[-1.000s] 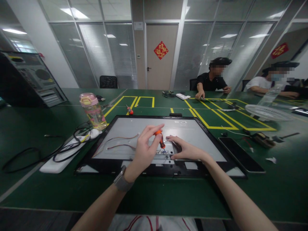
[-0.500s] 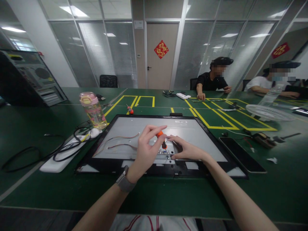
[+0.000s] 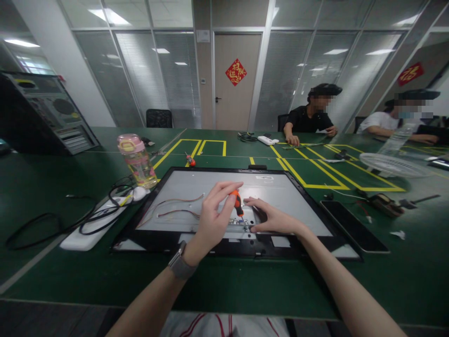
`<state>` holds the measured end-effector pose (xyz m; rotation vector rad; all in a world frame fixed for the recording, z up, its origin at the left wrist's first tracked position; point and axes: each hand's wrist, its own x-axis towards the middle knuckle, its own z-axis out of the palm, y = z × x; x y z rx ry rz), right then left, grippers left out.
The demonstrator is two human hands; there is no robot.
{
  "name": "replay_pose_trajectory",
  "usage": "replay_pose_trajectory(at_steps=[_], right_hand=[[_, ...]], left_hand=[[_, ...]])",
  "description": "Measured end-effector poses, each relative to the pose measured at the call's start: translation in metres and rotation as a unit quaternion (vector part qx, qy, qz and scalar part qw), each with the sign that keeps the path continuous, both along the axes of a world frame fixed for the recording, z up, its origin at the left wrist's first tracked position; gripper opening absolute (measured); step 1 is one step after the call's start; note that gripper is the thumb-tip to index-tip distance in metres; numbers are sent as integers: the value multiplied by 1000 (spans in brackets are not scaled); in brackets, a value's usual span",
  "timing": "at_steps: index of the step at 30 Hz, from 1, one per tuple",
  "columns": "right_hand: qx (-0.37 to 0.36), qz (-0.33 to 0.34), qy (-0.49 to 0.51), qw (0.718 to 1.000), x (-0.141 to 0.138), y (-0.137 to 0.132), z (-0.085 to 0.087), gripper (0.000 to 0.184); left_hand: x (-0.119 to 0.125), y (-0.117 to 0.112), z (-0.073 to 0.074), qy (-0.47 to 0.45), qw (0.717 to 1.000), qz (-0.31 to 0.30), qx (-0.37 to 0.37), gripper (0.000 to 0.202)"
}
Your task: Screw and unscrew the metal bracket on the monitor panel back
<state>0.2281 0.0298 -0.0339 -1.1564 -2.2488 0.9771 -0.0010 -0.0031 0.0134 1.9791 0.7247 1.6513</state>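
My left hand (image 3: 216,210), with a watch (image 3: 182,263) on its wrist, is closed around the upper handle of an orange-and-black screwdriver (image 3: 238,206). The screwdriver leans slightly, its shaft pointing down at a small metal bracket with connectors (image 3: 242,223) near the front edge of a flat display panel (image 3: 298,196). To the right of the shaft, my right hand (image 3: 271,217) rests on the panel, thumb and fingers spread apart, the thumb tip beside the bracket. Its other fingertips are partly hidden. Thin wires (image 3: 178,213) lie across the panel's left side.
Left of the panel are a white power strip (image 3: 84,234) with black cables and a pink-lidded bottle (image 3: 138,161). A phone (image 3: 354,227) and a brown-black tool (image 3: 386,203) lie at right. Behind stands another screwdriver (image 3: 190,161). Two people sit across the table.
The left hand's fingers have shifted on the screwdriver, so more of the orange handle shows. The right hand stays in about the same place.
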Motion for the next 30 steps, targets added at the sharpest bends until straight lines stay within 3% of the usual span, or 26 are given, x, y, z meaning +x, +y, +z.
replay_pose_trajectory(at_steps=[5, 11, 18, 26, 30], right_hand=[[1, -1, -2, 1000, -1, 0, 2, 74], [-4, -5, -1, 1000, 0, 0, 1, 73], [-5, 1, -3, 1000, 1, 1, 1, 76], [3, 5, 3, 1000, 1, 3, -2, 77], [6, 9, 9, 1000, 0, 1, 0, 78]], left_hand=[[2, -1, 2, -10, 1000, 26, 11, 17], [1, -3, 3, 13, 1000, 6, 15, 28], [4, 0, 0, -13, 998, 65, 21, 5], [6, -4, -5, -19, 999, -13, -37, 23], [8, -6, -6, -36, 999, 19, -2, 14]])
